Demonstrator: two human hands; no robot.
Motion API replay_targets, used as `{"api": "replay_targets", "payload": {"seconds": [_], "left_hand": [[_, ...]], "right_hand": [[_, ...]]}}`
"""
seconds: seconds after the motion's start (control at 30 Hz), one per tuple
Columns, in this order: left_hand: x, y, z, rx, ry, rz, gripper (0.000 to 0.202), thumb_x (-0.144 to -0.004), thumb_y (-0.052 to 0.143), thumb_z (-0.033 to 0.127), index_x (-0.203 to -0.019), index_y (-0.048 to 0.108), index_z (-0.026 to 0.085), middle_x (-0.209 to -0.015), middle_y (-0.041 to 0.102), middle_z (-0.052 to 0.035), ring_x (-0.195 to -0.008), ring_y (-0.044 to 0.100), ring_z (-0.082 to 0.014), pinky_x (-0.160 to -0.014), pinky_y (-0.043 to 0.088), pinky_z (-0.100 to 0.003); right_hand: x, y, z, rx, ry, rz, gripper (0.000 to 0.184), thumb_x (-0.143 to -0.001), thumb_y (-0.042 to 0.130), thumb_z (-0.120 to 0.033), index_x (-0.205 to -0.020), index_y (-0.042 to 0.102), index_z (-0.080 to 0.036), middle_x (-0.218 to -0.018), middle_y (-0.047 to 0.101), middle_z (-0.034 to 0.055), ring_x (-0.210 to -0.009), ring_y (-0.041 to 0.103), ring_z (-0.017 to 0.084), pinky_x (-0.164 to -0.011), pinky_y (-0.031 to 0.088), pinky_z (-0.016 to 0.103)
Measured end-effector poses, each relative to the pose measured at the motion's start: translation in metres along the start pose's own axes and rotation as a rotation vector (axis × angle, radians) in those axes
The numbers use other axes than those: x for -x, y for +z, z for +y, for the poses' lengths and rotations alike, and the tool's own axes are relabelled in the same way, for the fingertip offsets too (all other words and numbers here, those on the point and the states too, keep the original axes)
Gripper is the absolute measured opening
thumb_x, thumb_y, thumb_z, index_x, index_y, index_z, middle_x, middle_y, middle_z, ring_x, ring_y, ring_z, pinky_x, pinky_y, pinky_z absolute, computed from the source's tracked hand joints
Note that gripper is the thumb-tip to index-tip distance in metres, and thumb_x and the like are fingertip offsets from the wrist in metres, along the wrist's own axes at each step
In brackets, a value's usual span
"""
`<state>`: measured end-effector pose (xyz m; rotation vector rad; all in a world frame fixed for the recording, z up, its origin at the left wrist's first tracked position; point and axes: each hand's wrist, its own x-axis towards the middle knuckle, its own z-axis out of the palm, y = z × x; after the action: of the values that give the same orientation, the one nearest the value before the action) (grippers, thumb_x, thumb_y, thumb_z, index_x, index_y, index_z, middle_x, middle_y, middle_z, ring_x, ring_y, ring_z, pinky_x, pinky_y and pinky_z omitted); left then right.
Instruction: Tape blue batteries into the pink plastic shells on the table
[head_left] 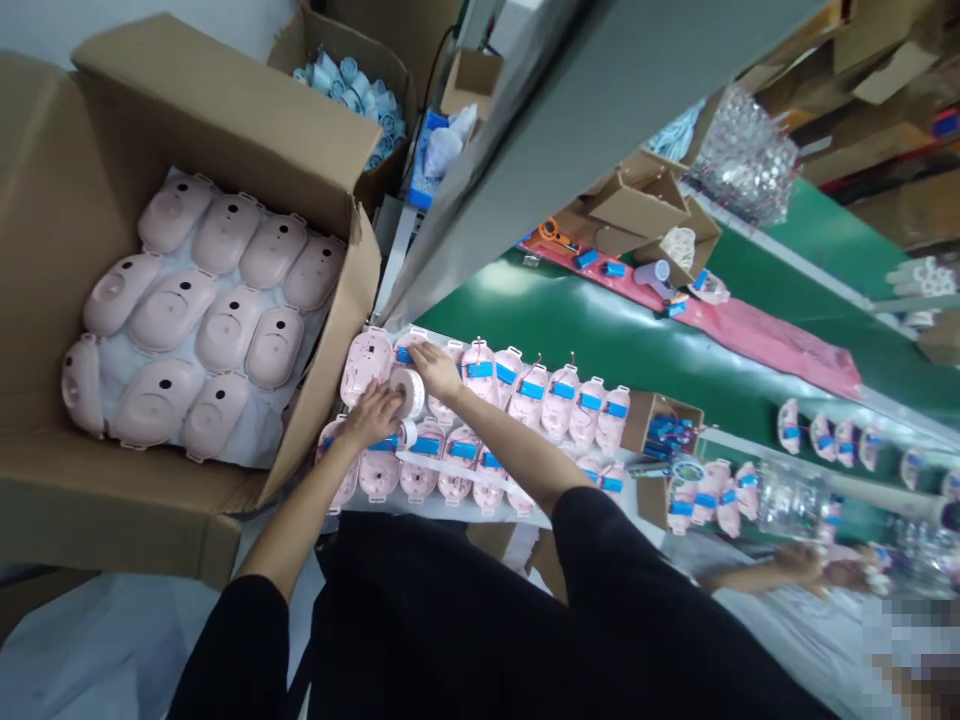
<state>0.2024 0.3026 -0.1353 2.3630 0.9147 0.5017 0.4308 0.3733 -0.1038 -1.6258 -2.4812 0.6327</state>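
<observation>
My left hand (373,413) is closed at the edge of a white roll of tape (409,394), its fingers against the roll's side. My right hand (436,370) reaches over the back row, fingertips pressed together on a blue battery (403,355) in a pink plastic shell (414,338). Left of it lies a pink shell with no battery (367,366). A second, smaller white roll (407,433) rests below, by the front row. Two rows of pink shells, most bearing blue batteries (480,370), run off to the right.
At the left stands an open cardboard box (322,375) with layered pink covers (172,310). A grey beam (517,150) slants overhead. A small box of blue batteries (670,432) sits at the row's right end. Further right, a co-worker's hands (799,562) are over the green bench (832,240).
</observation>
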Motion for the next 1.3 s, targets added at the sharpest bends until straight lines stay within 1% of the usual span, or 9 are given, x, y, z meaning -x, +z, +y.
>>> {"api": "replay_targets", "payload": {"seconds": [0.13, 0.23, 0.53, 0.8, 0.9, 0.97, 1.03, 1.2, 1.3], "left_hand": [[0.005, 0.002, -0.001, 0.017, 0.023, 0.003, 0.048, -0.091, 0.055, 0.028, -0.139, 0.056, 0.017, -0.135, 0.069, -0.0160, -0.140, 0.054, -0.0359, -0.125, 0.031, -0.069], [0.006, 0.005, -0.002, 0.029, 0.018, 0.012, 0.048, -0.091, 0.056, 0.027, -0.138, 0.057, 0.017, -0.131, 0.071, -0.0143, -0.141, 0.054, -0.0355, -0.126, 0.030, -0.068], [0.005, 0.002, 0.002, 0.064, -0.027, -0.059, 0.045, -0.092, 0.058, 0.031, -0.136, 0.058, 0.019, -0.137, 0.069, -0.0140, -0.143, 0.052, -0.0354, -0.128, 0.025, -0.069], [0.009, 0.008, -0.003, 0.048, 0.053, 0.020, 0.032, -0.093, 0.057, 0.029, -0.123, 0.061, 0.020, -0.128, 0.072, -0.0124, -0.148, 0.047, -0.0344, -0.127, 0.023, -0.071], [0.010, 0.009, -0.004, 0.021, 0.035, 0.001, 0.034, -0.093, 0.056, 0.030, -0.124, 0.060, 0.019, -0.130, 0.071, -0.0134, -0.148, 0.046, -0.0354, -0.127, 0.024, -0.072], [0.010, 0.007, -0.003, 0.022, 0.014, -0.043, 0.037, -0.092, 0.057, 0.030, -0.127, 0.059, 0.019, -0.131, 0.071, -0.0134, -0.148, 0.047, -0.0356, -0.127, 0.024, -0.071], [0.009, 0.005, -0.003, 0.042, -0.001, -0.062, 0.040, -0.091, 0.058, 0.030, -0.130, 0.059, 0.019, -0.132, 0.070, -0.0131, -0.148, 0.047, -0.0358, -0.128, 0.022, -0.071], [0.007, 0.003, -0.001, 0.039, -0.009, -0.043, 0.042, -0.091, 0.058, 0.031, -0.131, 0.060, 0.018, -0.131, 0.071, -0.0150, -0.146, 0.049, -0.0368, -0.127, 0.024, -0.071], [0.007, 0.004, 0.001, 0.030, -0.013, -0.047, 0.041, -0.091, 0.058, 0.031, -0.130, 0.060, 0.018, -0.131, 0.071, -0.0148, -0.145, 0.050, -0.0366, -0.127, 0.025, -0.070]], "right_hand": [[0.012, 0.021, 0.003, -0.126, -0.089, 0.181, 0.041, -0.109, 0.036, -0.020, -0.138, 0.065, -0.015, -0.139, 0.068, 0.0156, -0.136, 0.059, 0.024, -0.125, 0.040, 0.048], [0.017, 0.029, 0.007, -0.202, -0.062, 0.244, 0.039, -0.110, 0.040, -0.029, -0.136, 0.066, -0.018, -0.134, 0.071, 0.0143, -0.133, 0.062, 0.024, -0.122, 0.044, 0.048], [0.018, 0.032, 0.009, -0.260, -0.113, 0.153, 0.040, -0.111, 0.039, -0.033, -0.131, 0.070, -0.019, -0.138, 0.069, 0.0144, -0.135, 0.058, 0.024, -0.122, 0.041, 0.050], [0.023, 0.051, 0.006, -0.273, -0.059, 0.107, 0.030, -0.109, 0.046, -0.033, -0.119, 0.074, -0.025, -0.119, 0.073, 0.0104, -0.117, 0.063, 0.025, -0.118, 0.041, 0.050], [0.021, 0.043, 0.013, -0.431, 0.079, 0.281, 0.032, -0.108, 0.047, -0.036, -0.125, 0.070, -0.023, -0.120, 0.071, 0.0120, -0.119, 0.062, 0.026, -0.114, 0.045, 0.050], [0.020, 0.029, 0.020, -0.593, 0.245, 0.449, 0.039, -0.107, 0.047, -0.043, -0.134, 0.064, -0.021, -0.128, 0.067, 0.0138, -0.124, 0.061, 0.028, -0.111, 0.049, 0.051], [0.019, 0.011, 0.027, -0.812, 0.358, 0.531, 0.048, -0.105, 0.050, -0.051, -0.142, 0.058, -0.022, -0.134, 0.065, 0.0138, -0.126, 0.062, 0.028, -0.106, 0.054, 0.049], [0.019, -0.022, 0.022, -1.357, 0.405, 0.360, 0.055, -0.096, 0.061, -0.064, -0.132, 0.067, -0.022, -0.113, 0.076, 0.0086, -0.102, 0.074, 0.023, -0.092, 0.064, 0.041], [0.017, -0.026, 0.013, -1.342, 0.352, 0.251, 0.058, -0.098, 0.054, -0.067, -0.130, 0.070, -0.021, -0.103, 0.079, 0.0065, -0.100, 0.076, 0.024, -0.093, 0.064, 0.042]]}}
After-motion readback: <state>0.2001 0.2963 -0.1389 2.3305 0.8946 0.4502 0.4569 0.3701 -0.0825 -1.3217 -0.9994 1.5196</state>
